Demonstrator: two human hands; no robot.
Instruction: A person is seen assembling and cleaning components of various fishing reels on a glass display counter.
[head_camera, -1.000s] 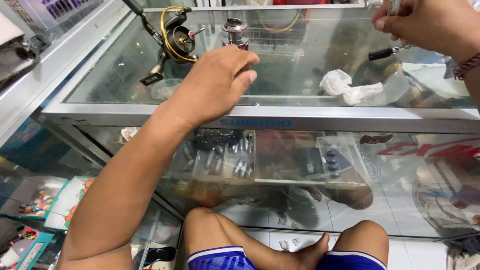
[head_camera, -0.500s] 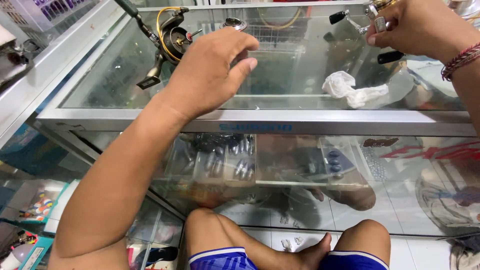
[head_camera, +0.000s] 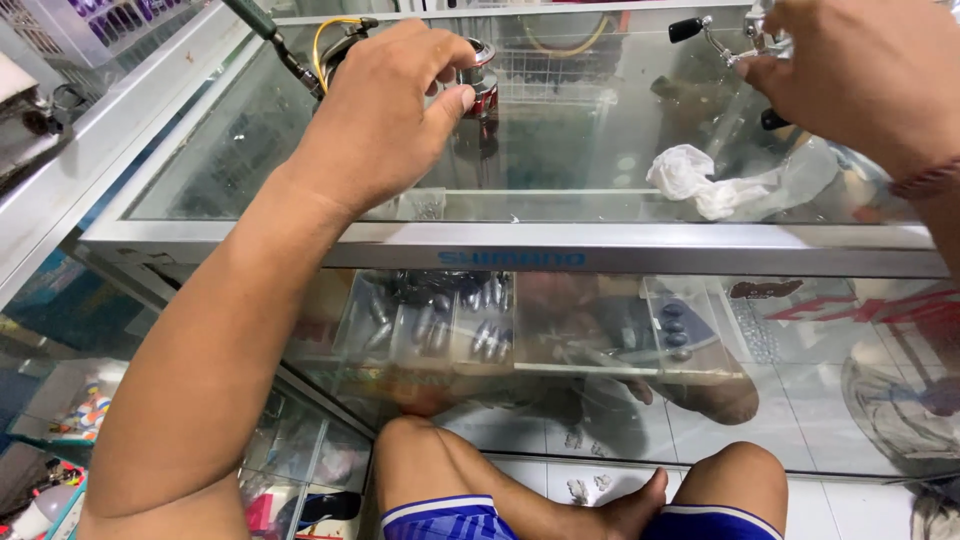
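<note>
I look down on a glass display counter (head_camera: 520, 243) with an aluminium frame. My left hand (head_camera: 385, 110) reaches across its top, and its thumb and fingertips touch a small red and silver spool (head_camera: 480, 85) standing on the glass. Just behind the hand lies a black and yellow spinning reel (head_camera: 335, 50) on a rod (head_camera: 262, 28). My right hand (head_camera: 865, 70) at the top right holds a silver reel part with a black-knobbed crank handle (head_camera: 705, 30).
A crumpled white cloth (head_camera: 700, 180) lies on the glass under my right hand. Trays of grey lead sinkers (head_camera: 430, 320) fill the shelf inside the case. A second glass counter (head_camera: 60, 190) stands to the left. My bare knees (head_camera: 420, 450) are below.
My left hand has moved away from me across the glass to the red spool. My right hand has lifted the silver crank part higher, to the frame's top right.
</note>
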